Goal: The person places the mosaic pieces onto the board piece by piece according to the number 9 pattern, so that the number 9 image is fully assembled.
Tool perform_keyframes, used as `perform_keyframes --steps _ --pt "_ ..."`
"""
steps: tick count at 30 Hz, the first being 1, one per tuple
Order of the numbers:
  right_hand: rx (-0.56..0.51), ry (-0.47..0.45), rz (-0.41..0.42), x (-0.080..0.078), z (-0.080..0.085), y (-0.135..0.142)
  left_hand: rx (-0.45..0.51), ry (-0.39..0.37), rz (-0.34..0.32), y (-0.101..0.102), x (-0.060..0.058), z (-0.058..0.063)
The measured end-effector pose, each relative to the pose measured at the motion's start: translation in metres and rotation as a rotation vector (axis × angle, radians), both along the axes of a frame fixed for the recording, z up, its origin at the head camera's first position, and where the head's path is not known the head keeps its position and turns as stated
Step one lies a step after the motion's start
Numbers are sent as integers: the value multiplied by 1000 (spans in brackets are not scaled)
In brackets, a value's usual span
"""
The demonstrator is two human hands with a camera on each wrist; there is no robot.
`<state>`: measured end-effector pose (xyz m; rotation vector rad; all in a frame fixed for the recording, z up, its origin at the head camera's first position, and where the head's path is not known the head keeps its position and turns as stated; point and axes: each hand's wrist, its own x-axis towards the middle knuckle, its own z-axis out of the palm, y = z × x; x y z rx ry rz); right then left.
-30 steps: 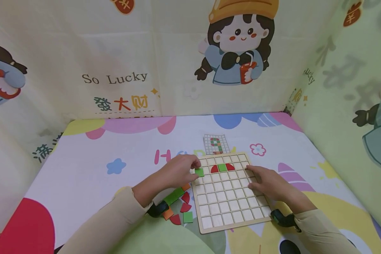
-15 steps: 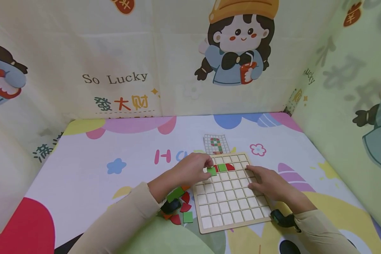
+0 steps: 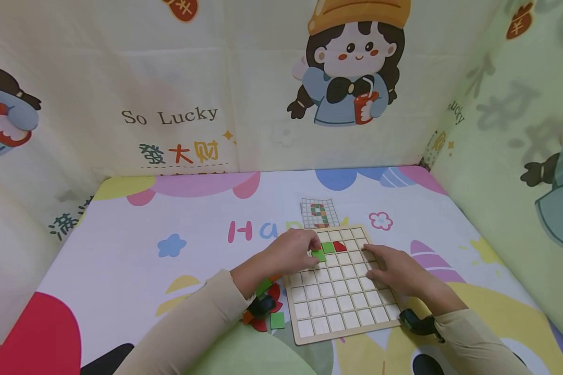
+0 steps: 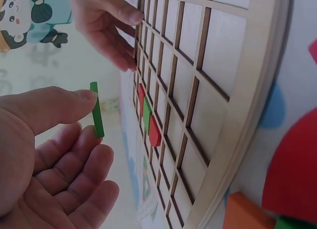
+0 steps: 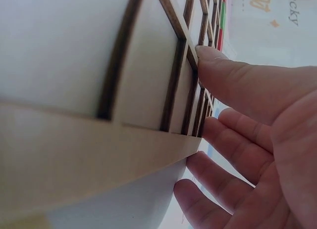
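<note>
My left hand (image 3: pixel 288 253) pinches a green square tile (image 4: pixel 97 110) between thumb and fingertips, held on edge above the wooden grid board (image 3: pixel 340 287). In the head view that tile overlaps cells just below the left end of a short row. This row has a green square (image 3: pixel 328 247) in the middle and a red rounded piece (image 3: pixel 340 246) on its right; the red piece on its left is mostly hidden by my hand. At the board's right side rests my right hand (image 3: pixel 396 271), its thumb (image 5: pixel 213 56) on the grid and its fingers along the frame edge.
Left of the board lies a loose pile with a green square (image 3: pixel 277 320), red rounded pieces (image 3: pixel 259 325) and orange pieces, partly covered by the left wrist camera. A printed grid card (image 3: pixel 320 213) with a coloured pattern lies beyond the board's far edge.
My left hand has moved right from the board's left edge with the green tile, now near the row's left end and covering the left red piece. My right hand has stayed in place.
</note>
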<state>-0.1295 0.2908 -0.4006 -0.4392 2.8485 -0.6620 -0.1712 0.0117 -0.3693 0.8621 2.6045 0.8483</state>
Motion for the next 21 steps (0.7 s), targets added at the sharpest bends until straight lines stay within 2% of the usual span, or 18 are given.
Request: perform_keyframes --steps 21 --pt "-5 -6 -4 0 1 0 -62 -9 22 12 -6 -19"
